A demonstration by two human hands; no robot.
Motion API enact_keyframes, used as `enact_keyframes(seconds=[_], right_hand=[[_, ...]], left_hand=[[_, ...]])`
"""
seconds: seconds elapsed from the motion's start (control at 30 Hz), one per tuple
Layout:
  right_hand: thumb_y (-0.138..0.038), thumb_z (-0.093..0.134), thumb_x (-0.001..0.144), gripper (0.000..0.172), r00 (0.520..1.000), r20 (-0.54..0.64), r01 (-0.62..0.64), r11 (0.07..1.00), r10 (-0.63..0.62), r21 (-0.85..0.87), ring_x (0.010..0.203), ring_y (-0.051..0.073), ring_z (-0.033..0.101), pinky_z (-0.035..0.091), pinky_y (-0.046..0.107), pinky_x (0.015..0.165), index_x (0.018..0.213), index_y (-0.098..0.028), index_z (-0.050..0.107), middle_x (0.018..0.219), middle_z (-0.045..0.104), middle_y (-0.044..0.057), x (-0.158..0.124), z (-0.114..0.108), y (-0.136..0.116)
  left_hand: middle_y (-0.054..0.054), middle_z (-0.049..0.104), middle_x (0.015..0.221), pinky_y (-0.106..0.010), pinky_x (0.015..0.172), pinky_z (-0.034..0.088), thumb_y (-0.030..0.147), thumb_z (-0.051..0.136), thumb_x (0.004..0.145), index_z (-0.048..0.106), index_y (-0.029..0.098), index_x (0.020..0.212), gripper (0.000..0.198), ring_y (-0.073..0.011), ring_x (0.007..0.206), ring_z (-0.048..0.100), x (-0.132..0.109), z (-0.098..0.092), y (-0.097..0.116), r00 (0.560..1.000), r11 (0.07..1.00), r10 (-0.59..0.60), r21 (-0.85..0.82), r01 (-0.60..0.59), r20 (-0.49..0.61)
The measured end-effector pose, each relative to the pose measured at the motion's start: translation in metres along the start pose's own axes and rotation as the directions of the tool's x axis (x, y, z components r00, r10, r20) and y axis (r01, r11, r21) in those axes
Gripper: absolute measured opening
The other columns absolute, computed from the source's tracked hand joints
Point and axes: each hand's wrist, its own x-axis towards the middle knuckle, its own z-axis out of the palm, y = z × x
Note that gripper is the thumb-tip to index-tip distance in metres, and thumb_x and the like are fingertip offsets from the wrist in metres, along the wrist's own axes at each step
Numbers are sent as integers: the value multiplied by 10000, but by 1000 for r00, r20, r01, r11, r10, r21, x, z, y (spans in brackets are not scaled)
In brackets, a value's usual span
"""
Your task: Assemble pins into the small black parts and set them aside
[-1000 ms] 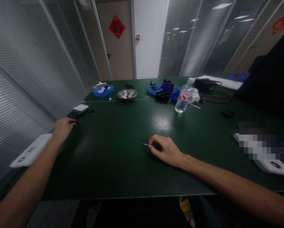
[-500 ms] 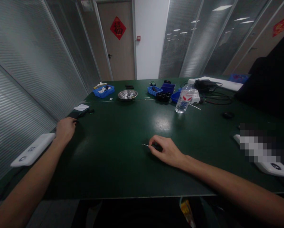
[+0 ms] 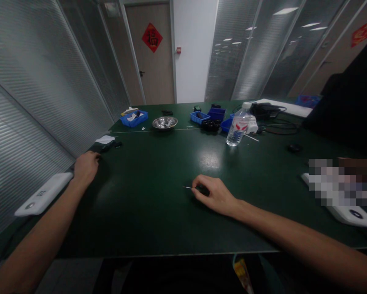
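My right hand [image 3: 215, 194] rests on the green table, thumb and forefinger closed in a pinch. From that pinch a thin screwdriver-like tool [image 3: 187, 187] points left, its narrow metal shaft showing and its dark handle mostly hidden in the palm. At the table's left edge, my left hand [image 3: 86, 166] has its fingers curled down over something dark, which I cannot make out. Just beyond those fingers lie small black pieces [image 3: 108, 146] and a folded white paper [image 3: 105, 139].
A water bottle [image 3: 238, 124] stands right of centre. Farther back are a metal bowl [image 3: 165, 128], a blue tray [image 3: 142, 118] and more blue bins [image 3: 216, 114]. White devices lie left [image 3: 44, 194] and right [image 3: 339, 212], the right one beside a blurred-out patch. Black cables [image 3: 281, 122] trail at back right.
Almost nothing differs. My left hand has shifted very slightly to the right; my right hand keeps its place and its pinch. The blurred patch at the right edge has grown wider.
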Motion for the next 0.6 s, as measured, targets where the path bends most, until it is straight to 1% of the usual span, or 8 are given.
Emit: enact_keyframes(seconds=[0.2,0.37,0.6], right_hand=[[-297,575,971,109,1000,1,-2,1000,2,-4,708,126,569,416,261,634,985,-198,621,878,650,9,0,0,0],[-294,571,970,108,1000,-5,6,1000,-6,-9,707,126,567,417,263,634,979,-199,622,878,652,10,0,1,1],[-289,574,969,102,1000,6,-1,1000,1,-10,713,127,564,417,263,641,976,-197,618,880,648,9,0,0,0]], left_hand=[[-186,663,1258,-394,1047,432,198,481,940,725,47,1168,366,-307,1156,601,5,3,-6,1000,999,-19,-37,19,15],[-172,691,1235,-392,1012,449,234,486,948,723,73,1205,386,-310,1132,621,7,4,-10,998,996,-50,-69,52,35],[-155,689,1257,-377,1029,436,249,501,937,733,86,1186,377,-303,1155,609,6,4,-9,996,991,-82,-102,84,16]])
